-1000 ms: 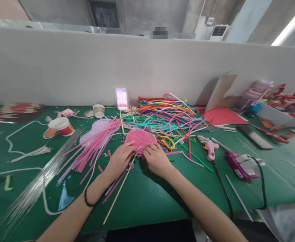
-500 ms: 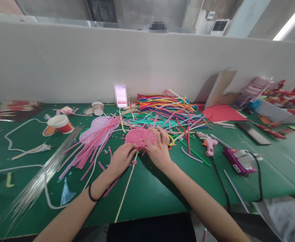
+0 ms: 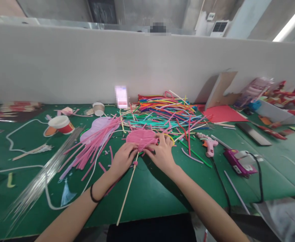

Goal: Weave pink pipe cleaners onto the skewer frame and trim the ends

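A pink heart-shaped fan (image 3: 141,138), built from fuzzy pipe-cleaner-like strips, lies in front of me on a thin wooden stick (image 3: 127,198). The stick slants down toward the table's near edge, and a small pink band (image 3: 135,163) is wrapped round it. My left hand (image 3: 123,157) is closed on the fan's lower left, where the stick meets it. At the right edge my right hand (image 3: 162,151) pinches the fan, thumb low near its point and fingers bent over the rim. The fingertips partly cover the fan's lower edge.
Pink strips (image 3: 91,148) lie across a lilac fan shape (image 3: 97,129) on the left. Behind is a heap of coloured pipe cleaners (image 3: 159,111). A pink glue gun (image 3: 209,144) and purple power strip (image 3: 239,163) sit right; a paper cup (image 3: 61,124) stands left.
My right hand's fingers have come down from the fan's upper right to its right edge, uncovering more of its top. My left hand stays at the base.
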`<action>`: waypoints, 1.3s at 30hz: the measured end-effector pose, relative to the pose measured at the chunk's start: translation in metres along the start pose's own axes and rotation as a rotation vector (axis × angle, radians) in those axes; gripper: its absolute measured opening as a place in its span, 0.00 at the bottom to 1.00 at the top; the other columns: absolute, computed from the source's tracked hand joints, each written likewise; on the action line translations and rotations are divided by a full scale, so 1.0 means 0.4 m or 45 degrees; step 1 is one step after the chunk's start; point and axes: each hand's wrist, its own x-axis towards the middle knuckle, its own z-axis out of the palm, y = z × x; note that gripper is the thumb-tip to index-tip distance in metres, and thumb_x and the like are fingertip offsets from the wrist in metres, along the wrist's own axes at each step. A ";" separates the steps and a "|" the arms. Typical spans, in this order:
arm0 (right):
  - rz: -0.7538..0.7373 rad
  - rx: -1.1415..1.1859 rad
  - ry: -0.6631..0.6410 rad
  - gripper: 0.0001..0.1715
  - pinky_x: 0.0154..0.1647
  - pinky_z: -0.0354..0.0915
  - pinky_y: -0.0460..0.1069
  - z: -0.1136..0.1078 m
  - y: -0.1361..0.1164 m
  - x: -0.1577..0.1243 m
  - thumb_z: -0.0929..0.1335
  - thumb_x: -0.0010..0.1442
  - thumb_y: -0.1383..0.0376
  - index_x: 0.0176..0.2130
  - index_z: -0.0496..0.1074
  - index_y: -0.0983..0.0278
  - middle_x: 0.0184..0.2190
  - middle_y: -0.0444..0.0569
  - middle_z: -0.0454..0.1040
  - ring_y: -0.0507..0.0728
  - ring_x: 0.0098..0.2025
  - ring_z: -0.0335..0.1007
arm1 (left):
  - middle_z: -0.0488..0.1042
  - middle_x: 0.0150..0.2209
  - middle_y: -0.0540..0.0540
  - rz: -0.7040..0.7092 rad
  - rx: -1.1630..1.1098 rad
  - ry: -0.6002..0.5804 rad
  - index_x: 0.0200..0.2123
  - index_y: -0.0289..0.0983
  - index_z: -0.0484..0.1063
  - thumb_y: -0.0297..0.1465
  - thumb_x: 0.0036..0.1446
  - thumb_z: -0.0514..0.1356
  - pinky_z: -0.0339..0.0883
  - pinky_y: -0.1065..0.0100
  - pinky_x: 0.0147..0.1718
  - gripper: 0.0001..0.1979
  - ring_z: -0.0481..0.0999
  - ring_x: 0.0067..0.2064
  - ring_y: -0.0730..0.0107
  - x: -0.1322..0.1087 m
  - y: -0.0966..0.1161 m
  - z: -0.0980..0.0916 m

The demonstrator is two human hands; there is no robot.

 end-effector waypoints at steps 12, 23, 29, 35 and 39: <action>0.002 0.019 0.122 0.07 0.62 0.42 0.71 -0.011 -0.005 0.010 0.71 0.57 0.57 0.35 0.81 0.51 0.64 0.46 0.56 0.74 0.69 0.29 | 0.77 0.42 0.45 -0.078 -0.074 -0.023 0.42 0.39 0.72 0.34 0.65 0.52 0.67 0.62 0.47 0.10 0.76 0.45 0.63 -0.005 0.009 0.008; -0.101 0.023 -0.021 0.08 0.60 0.42 0.71 -0.012 0.007 0.016 0.72 0.56 0.55 0.31 0.81 0.53 0.64 0.46 0.56 0.75 0.66 0.39 | 0.79 0.37 0.47 -0.205 -0.140 0.049 0.34 0.39 0.73 0.33 0.62 0.56 0.68 0.64 0.42 0.08 0.78 0.40 0.64 0.005 0.008 0.003; -0.173 0.028 -0.187 0.11 0.51 0.57 0.61 0.011 0.009 0.036 0.67 0.61 0.58 0.34 0.79 0.58 0.48 0.51 0.72 0.65 0.53 0.57 | 0.80 0.40 0.48 -0.162 -0.171 0.034 0.38 0.41 0.75 0.33 0.63 0.55 0.68 0.64 0.44 0.09 0.78 0.42 0.64 0.003 0.002 0.007; -0.340 -0.179 -0.401 0.10 0.47 0.59 0.58 0.003 -0.003 0.068 0.66 0.59 0.67 0.39 0.76 0.62 0.40 0.53 0.75 0.64 0.48 0.60 | 0.80 0.41 0.46 -0.078 -0.097 0.014 0.41 0.41 0.76 0.32 0.63 0.54 0.69 0.62 0.45 0.10 0.77 0.44 0.62 -0.002 0.001 0.015; -0.427 -0.178 -0.389 0.11 0.50 0.59 0.58 0.013 0.003 0.069 0.64 0.61 0.68 0.40 0.75 0.63 0.41 0.53 0.74 0.63 0.49 0.60 | 0.80 0.40 0.47 -0.090 -0.076 0.037 0.38 0.41 0.77 0.34 0.63 0.55 0.69 0.61 0.44 0.10 0.78 0.42 0.62 0.002 -0.007 0.014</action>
